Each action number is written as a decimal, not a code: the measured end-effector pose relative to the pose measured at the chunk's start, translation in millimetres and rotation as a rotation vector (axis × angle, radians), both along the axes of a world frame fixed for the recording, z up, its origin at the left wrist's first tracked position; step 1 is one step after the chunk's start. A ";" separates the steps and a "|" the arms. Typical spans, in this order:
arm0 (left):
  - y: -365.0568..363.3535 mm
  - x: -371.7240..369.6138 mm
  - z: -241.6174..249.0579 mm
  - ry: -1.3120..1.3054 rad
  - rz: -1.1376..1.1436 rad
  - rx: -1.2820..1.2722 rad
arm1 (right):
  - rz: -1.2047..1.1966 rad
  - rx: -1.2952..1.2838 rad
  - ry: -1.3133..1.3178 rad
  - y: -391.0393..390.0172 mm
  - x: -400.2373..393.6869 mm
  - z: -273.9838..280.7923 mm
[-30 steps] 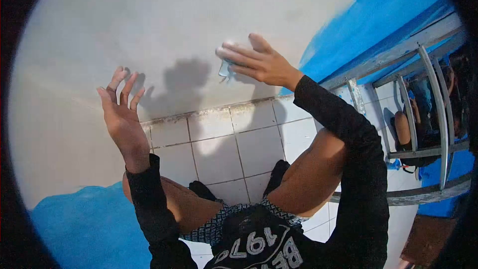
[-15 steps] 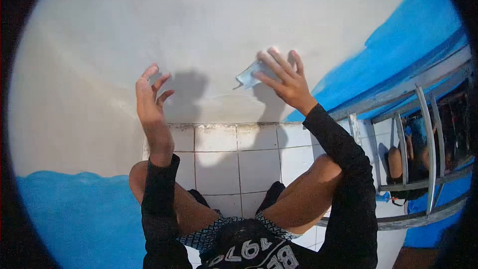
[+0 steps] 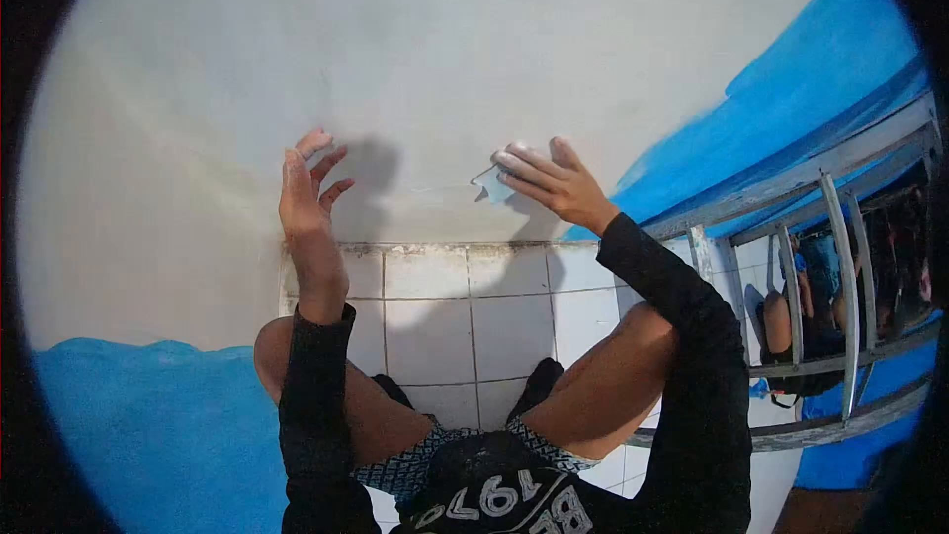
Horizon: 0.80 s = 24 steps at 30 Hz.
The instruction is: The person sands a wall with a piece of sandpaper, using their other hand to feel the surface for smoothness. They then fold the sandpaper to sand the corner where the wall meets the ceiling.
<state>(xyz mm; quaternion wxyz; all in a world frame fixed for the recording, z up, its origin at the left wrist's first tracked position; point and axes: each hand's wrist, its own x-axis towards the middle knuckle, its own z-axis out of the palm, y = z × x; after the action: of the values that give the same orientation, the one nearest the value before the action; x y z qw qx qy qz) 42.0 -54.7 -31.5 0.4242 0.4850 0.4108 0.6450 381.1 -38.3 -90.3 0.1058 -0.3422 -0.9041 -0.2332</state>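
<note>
At 2 o'clock, your right hand (image 3: 560, 184) holds the crumpled pale blue sheet (image 3: 495, 187) beneath close-set fingers, against the whitish wall (image 3: 445, 59); the sheet juts toward 9 o'clock. Your left hand (image 3: 312, 186), at 10 o'clock, is empty, fingers loosely spread and curled. A ladder (image 3: 841, 287) stands at 3 o'clock.

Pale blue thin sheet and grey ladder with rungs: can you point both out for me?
Pale blue thin sheet (image 3: 495, 186): head view, on its uncovered part.
Grey ladder (image 3: 847, 287): head view, on a rung.
</note>
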 end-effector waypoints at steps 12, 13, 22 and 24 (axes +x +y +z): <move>-0.3 3.6 1.8 0.063 0.024 -0.017 | 0.081 0.073 -0.009 3.2 1.7 4.1; 0.3 3.8 1.9 0.014 -0.007 -0.044 | 0.080 0.076 0.017 4.3 1.0 10.1; -4.7 6.9 13.1 -0.017 -0.010 -0.088 | -0.052 0.076 -0.114 -0.5 -0.7 12.5; -3.9 6.1 13.8 -0.034 -0.005 -0.084 | -0.038 0.100 -0.125 4.0 -0.5 23.7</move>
<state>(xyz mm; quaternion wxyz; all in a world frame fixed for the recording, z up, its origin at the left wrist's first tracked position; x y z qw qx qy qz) 48.1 -58.6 -17.7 0.4526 0.4567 0.4289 0.6345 380.7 -34.3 -66.6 0.0620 -0.3381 -0.8895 -0.3011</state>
